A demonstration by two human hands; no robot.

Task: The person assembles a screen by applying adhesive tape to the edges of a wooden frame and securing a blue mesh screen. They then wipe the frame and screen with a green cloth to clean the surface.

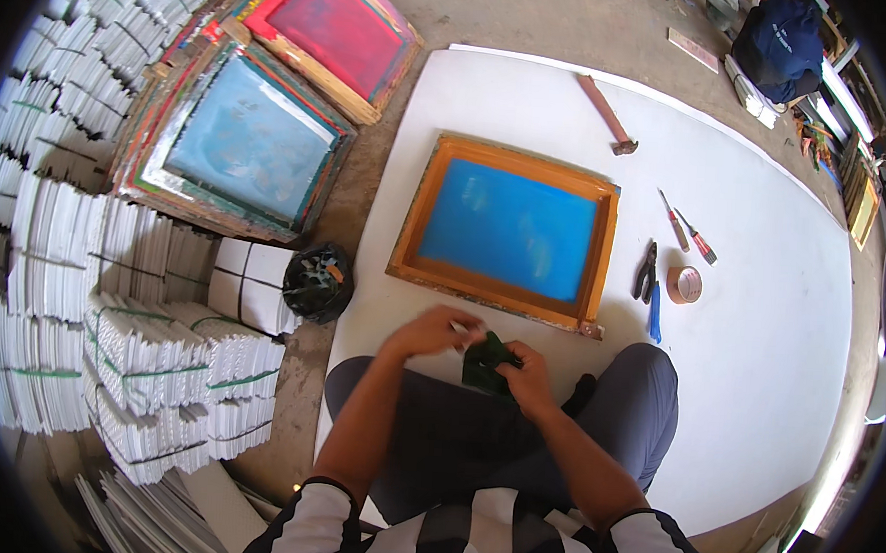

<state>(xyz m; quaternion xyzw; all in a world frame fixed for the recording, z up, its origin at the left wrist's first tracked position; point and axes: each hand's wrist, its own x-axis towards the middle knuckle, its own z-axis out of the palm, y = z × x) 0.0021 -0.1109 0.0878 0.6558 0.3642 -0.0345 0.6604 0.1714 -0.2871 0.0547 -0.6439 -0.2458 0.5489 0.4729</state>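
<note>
A dark green cloth (487, 362) is held between both hands just above the lap, at the near edge of the white board (761, 323) on which the person is seated cross-legged. The right hand (530, 373) is closed on the cloth's right side, its grip narrow and wrapped round the fabric. The left hand (432, 331) is set at the cloth's upper left, fingers curled in a narrow pinch; whether the fabric itself is pinched or a small pale object is held against it cannot be told.

Just beyond the hands, a wooden frame (507, 230) with a blue screen is laid flat on the board, its near rail close to the knuckles. To the frame's right, pliers (647, 272), a tape roll (684, 284) and two screwdrivers (688, 229) are lying near one another, and a hammer (607, 115) is seen farther off by the frame's far corner.

Off the board on the left, a dark round container (316, 282) is set on the floor beside it. Behind that, further frames (261, 117) with blue and red screens are stacked, and bundles of white sheets (112, 289) are piled along the left side.
</note>
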